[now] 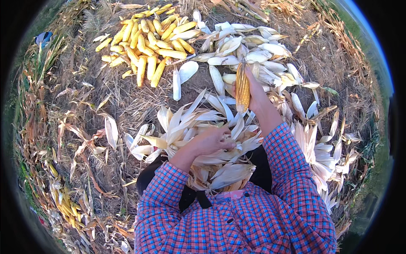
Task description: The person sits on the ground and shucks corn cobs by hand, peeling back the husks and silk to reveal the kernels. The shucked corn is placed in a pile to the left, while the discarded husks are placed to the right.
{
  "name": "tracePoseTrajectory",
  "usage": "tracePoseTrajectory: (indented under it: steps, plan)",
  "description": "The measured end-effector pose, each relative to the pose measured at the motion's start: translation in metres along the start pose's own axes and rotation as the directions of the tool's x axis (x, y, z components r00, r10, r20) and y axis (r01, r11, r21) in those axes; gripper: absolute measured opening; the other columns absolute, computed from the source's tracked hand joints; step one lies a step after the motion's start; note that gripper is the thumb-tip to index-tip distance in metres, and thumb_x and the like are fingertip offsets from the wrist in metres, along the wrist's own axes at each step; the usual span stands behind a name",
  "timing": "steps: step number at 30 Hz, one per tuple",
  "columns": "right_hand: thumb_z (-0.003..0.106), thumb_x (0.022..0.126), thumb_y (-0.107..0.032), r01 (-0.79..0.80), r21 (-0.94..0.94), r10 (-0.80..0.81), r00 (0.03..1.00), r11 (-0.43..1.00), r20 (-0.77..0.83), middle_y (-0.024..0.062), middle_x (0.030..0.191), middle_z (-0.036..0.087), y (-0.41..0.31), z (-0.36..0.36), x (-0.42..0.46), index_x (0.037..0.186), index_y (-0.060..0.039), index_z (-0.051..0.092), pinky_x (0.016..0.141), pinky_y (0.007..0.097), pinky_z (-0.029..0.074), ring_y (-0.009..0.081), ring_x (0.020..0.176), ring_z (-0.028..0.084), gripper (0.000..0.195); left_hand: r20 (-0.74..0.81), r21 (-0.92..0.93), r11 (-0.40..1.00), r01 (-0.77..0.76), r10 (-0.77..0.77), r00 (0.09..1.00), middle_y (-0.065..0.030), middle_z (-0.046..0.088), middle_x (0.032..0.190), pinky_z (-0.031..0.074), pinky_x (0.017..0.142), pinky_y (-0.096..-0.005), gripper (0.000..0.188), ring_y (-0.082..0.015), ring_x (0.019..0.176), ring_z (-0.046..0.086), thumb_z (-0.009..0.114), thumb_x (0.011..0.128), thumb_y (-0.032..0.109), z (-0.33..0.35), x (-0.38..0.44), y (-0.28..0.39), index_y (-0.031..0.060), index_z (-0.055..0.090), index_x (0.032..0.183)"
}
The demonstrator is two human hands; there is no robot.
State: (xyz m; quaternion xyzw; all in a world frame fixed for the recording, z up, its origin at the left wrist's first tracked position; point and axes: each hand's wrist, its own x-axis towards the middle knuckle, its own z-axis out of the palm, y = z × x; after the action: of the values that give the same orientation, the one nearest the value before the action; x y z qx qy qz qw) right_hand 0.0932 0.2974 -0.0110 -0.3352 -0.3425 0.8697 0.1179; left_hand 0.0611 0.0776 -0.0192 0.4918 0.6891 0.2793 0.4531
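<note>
My right hand (256,92) holds a husked yellow ear of corn (242,90) nearly upright, its pale kernel-end toward me. Lower and to the left, my left hand (219,139) is curled over a heap of loose dry corn husks (187,127) in my lap; whether its fingers grip a husk is unclear. Beyond my right hand lies a pile of ears in pale husks (228,46). Farther off to the left is a pile of bare yellow ears (149,41).
A white ear-shaped piece (176,84) and a pale husk (188,71) lie between the piles and my lap. More husks (320,158) spread at my right. Another group of yellow ears (66,206) lies lower left. Dry stalks (342,28) edge the stubble ground.
</note>
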Motion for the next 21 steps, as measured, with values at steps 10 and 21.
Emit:
tracePoseTrajectory:
  steps: [10, 21]
  plan:
    - [0.061, 0.085, -0.024, -0.305, -0.038, 0.306, 0.952, 0.952, 0.027, 0.0104, 0.092, 0.057, 0.142, -0.009, 0.169, 0.112, -0.0027, 0.048, 0.063, 0.0434, 0.054, 0.0255, 0.076, 0.061, 0.037, 0.183, 0.119, 0.987, -0.111, 0.088, 0.979, -0.0201, 0.058, 0.108, 0.045, 0.083, -0.0427, 0.058, -0.0373, 0.097, 0.057, 0.065, 0.08, 0.037, 0.03, -0.028, 0.01, 0.0008, 0.047, 0.121]
    - [0.061, 0.083, -0.029, 0.554, -0.613, -0.131, 0.793, 0.564, 0.596, 0.0111, 0.085, 0.068, 0.153, 0.093, 0.186, 0.101, -0.0051, 0.065, 0.073, 0.0324, 0.05, 0.0229, 0.079, 0.066, 0.03, 0.211, -0.002, 1.0, 0.013, -0.012, 0.977, -0.0222, 0.055, 0.113, 0.045, 0.086, -0.0415, 0.055, -0.0384, 0.101, 0.056, 0.063, 0.083, 0.035, 0.008, -0.013, -0.005, 0.0015, 0.045, 0.123]
